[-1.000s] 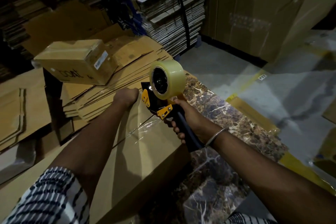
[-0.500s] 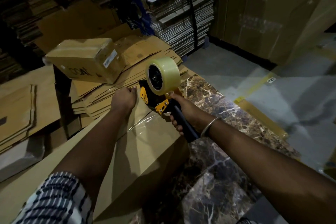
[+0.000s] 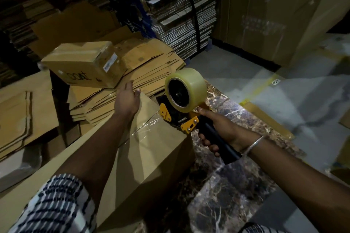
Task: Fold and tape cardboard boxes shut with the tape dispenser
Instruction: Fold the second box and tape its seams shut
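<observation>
Cardboard box [image 3: 151,157] under my arms: matt brown corrugated board, a glossy clear tape strip [image 3: 145,126] glinting across it. Tape dispenser [image 3: 181,117] I am gripping: yellow painted metal plates, black matt handle, glossy translucent roll [image 3: 191,85]. Bangle [image 3: 254,144] on my wrist is shining like metal. Worktop [image 3: 236,185], lower right: polished dark marble-look stone. Sleeve [image 3: 56,204], lower left: woven striped cloth. Flattened cartons [image 3: 151,66], upper centre: dull paperboard.

A dim warehouse or packing store is shown. Tall strapped stacks of flattened cardboard [image 3: 180,11] are ranged along the back, and a loose heap of flat cartons [image 3: 144,73] is piled nearby, with a sealed labelled box [image 3: 83,62] set on it. The concrete floor [image 3: 236,70] is marked with yellow lines [image 3: 265,85] and a bay tag reading P27 [image 3: 275,82].
</observation>
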`<action>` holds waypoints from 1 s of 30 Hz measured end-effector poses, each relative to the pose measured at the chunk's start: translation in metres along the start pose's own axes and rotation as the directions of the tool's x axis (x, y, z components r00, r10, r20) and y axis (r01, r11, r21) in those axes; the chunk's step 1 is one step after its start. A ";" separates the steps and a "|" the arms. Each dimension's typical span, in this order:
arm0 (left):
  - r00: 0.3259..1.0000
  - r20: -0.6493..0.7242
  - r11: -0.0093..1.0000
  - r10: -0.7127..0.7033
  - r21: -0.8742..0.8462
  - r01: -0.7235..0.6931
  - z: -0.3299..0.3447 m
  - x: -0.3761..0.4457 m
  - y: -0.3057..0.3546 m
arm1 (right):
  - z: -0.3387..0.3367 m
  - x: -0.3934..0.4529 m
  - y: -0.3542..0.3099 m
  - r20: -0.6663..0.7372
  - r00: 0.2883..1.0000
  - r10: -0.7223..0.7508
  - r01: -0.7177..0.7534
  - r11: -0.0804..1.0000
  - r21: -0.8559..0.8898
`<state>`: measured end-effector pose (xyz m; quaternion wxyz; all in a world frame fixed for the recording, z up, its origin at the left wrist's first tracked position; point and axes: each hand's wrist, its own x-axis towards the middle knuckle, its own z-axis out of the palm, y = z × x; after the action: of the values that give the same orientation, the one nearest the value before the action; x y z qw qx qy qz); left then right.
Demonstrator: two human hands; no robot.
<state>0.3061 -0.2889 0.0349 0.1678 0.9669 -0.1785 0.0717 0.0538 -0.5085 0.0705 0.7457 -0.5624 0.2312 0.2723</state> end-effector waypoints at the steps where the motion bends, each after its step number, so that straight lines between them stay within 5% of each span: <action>1: 0.994 -0.001 0.993 0.109 -0.040 -0.109 -0.003 -0.001 0.001 | 0.001 0.000 -0.001 0.002 1.000 -0.006 0.006 1.000 0.000; 4: 0.930 0.086 0.930 0.358 -0.118 -0.348 -0.009 -0.002 0.003 | 0.001 -0.001 0.000 -0.009 1.000 -0.002 0.002 1.000 -0.008; 8: 0.864 0.246 0.897 0.439 -0.056 -0.439 -0.013 0.003 -0.003 | 0.002 0.000 -0.002 -0.015 1.000 0.001 -0.002 1.000 -0.024; 14: 0.820 0.282 0.866 0.498 -0.102 -0.490 -0.019 0.009 -0.009 | 0.002 0.003 -0.008 0.009 1.000 0.021 -0.020 0.999 -0.032; 21: 0.903 0.291 0.944 0.317 -0.009 -0.328 -0.029 0.011 -0.024 | 0.013 0.026 -0.033 -0.009 1.000 -0.012 0.011 0.995 -0.098; 30: 0.900 0.358 0.961 0.248 0.027 -0.275 -0.029 0.005 -0.020 | -0.011 0.002 -0.001 0.045 0.992 0.120 -0.117 0.991 -0.056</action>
<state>0.3162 -0.2626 0.0569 0.0850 0.9370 -0.3309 -0.0733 0.0552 -0.5187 0.0672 0.7182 -0.5607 0.2388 0.3357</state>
